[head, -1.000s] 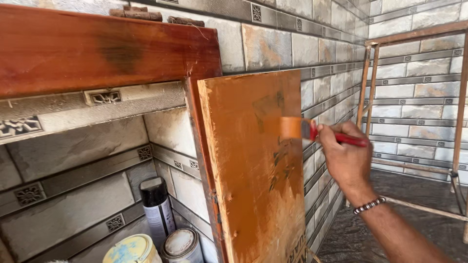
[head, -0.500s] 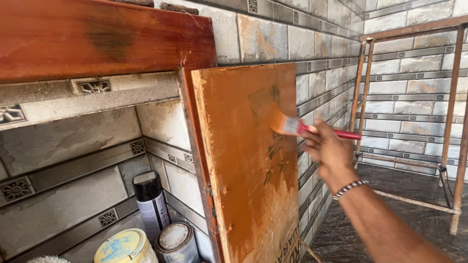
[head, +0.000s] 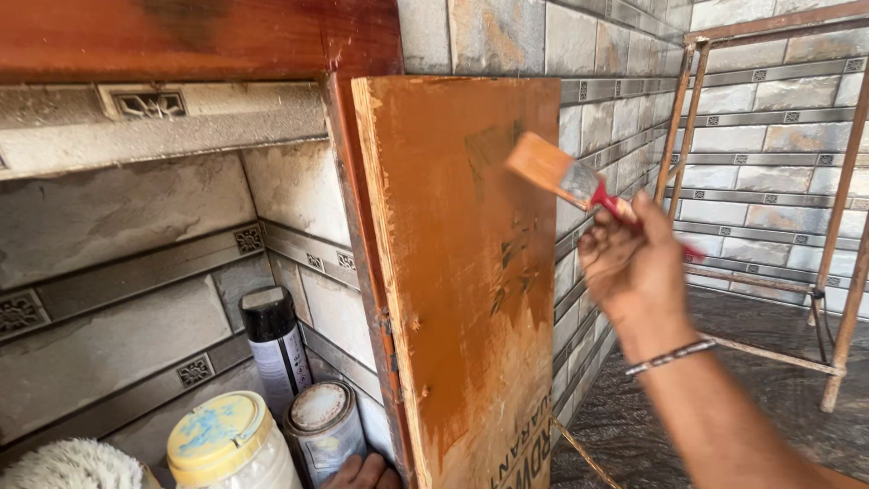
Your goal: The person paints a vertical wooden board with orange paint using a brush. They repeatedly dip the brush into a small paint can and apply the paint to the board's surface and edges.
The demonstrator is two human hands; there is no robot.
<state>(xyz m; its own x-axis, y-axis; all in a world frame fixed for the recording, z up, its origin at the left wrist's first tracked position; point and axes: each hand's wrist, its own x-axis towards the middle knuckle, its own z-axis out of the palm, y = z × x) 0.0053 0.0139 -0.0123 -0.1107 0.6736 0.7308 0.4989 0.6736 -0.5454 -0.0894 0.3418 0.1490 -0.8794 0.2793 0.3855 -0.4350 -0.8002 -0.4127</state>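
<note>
Tall black spray can (head: pixel 274 349) upright in the niche; round metal tin (head: pixel 322 426) and yellow-lidded white plastic jar (head: pixel 220 444) just beside. Rusty metal frame (head: pixel 842 208) against the grey tiled wall (head: pixel 778 136).

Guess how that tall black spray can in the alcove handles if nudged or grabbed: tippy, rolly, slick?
The spray can stands upright, tall and narrow, so a sideways nudge would probably tip it. Its round body would likely roll once down. The small tin and yellow-lidded jar crowd its base and might stop it. Its printed wall looks smooth, possibly slick.
</note>
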